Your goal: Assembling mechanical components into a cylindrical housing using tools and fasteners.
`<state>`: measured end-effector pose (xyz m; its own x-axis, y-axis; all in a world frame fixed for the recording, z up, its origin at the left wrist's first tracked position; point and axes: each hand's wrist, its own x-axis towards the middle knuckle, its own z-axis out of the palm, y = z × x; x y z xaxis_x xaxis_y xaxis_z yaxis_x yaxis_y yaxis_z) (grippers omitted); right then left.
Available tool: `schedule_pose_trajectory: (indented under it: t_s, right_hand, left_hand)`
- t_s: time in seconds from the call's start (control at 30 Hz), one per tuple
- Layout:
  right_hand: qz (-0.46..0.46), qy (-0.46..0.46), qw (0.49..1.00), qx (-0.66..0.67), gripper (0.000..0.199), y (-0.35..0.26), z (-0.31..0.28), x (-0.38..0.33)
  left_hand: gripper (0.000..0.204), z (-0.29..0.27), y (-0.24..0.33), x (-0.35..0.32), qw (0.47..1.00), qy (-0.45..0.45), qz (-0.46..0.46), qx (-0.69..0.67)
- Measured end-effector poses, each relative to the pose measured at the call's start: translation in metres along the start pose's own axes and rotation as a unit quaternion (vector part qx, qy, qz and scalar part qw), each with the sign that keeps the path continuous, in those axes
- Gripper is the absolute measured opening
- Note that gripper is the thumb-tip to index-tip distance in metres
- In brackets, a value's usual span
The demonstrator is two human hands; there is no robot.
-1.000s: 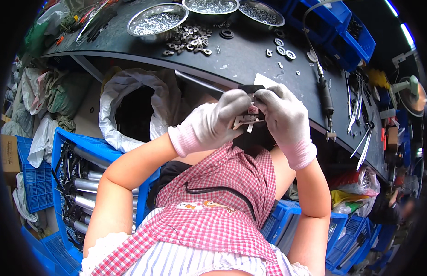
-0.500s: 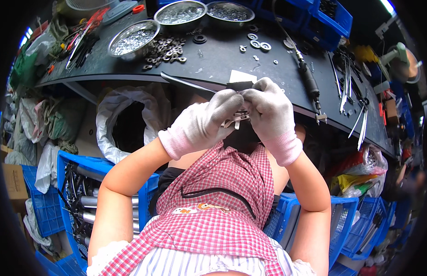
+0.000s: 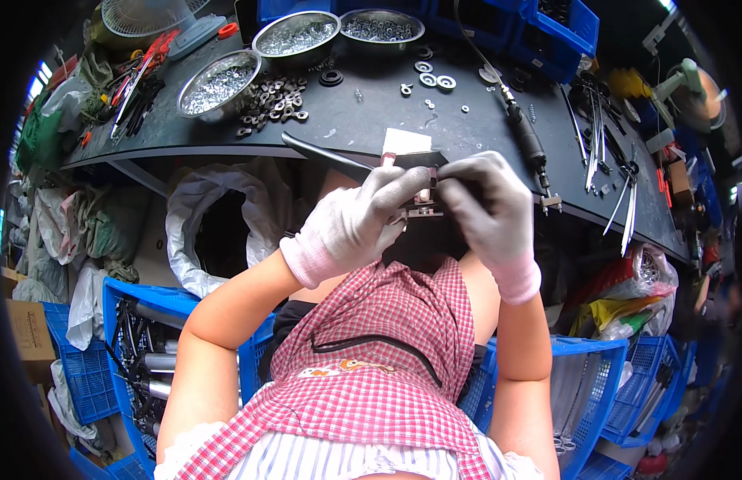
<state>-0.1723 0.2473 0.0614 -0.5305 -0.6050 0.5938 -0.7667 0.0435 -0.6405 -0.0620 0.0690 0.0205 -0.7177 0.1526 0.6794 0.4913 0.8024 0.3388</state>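
My left hand (image 3: 355, 214), in a white glove with a grey palm and pink cuff, is closed round a small metal mechanism (image 3: 424, 210). A long, curved black lever (image 3: 323, 151) juts out to the left above that hand. I cannot tell how it joins the mechanism. My right hand (image 3: 492, 210), gloved alike and a little blurred, has its fingers curled against the right side of the mechanism. What lies between its fingertips is hidden. Just beyond the hands, a white piece of paper or card (image 3: 408, 142) lies at the edge of the dark workbench (image 3: 339, 112).
Steel bowls of small metal parts (image 3: 219, 84) stand at the back left, beside a heap of metal links (image 3: 273, 104). Washers (image 3: 445, 83) lie mid-bench. A black power driver (image 3: 528, 138) rests at right, near long metal rods (image 3: 599, 136). Blue crates (image 3: 583, 376) flank my legs.
My right hand has drawn back to the right and turned, its fingers loosening from their tight pinch. My left hand keeps its hold on the mechanism, lower in view and shifted slightly.
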Motion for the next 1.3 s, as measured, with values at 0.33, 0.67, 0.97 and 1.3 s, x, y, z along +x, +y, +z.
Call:
schedule_pose_trajectory:
  t_s: [0.33, 0.67, 0.97, 1.3]
  right_hand:
    - [0.207, 0.003, 0.933, 0.296, 0.040, 0.017, 0.001, -0.044]
    - [0.427, 0.211, 0.876, -0.074, 0.020, 0.102, -0.167, -0.149]
    - [0.488, 0.454, 0.733, 0.134, 0.036, 0.301, -0.409, -0.259]
    - [0.556, 0.352, 0.751, 0.052, 0.045, 0.361, -0.417, -0.206]
  left_hand:
    - [0.063, 0.002, 0.006, 0.011, 0.997, -0.002, -0.017, 0.072]
    - [0.066, -0.004, -0.029, -0.046, 0.982, 0.021, -0.160, 0.100]
    - [0.063, -0.021, -0.061, -0.078, 0.956, 0.052, -0.274, 0.090]
    - [0.063, -0.029, -0.040, -0.072, 0.939, 0.049, -0.312, 0.137]
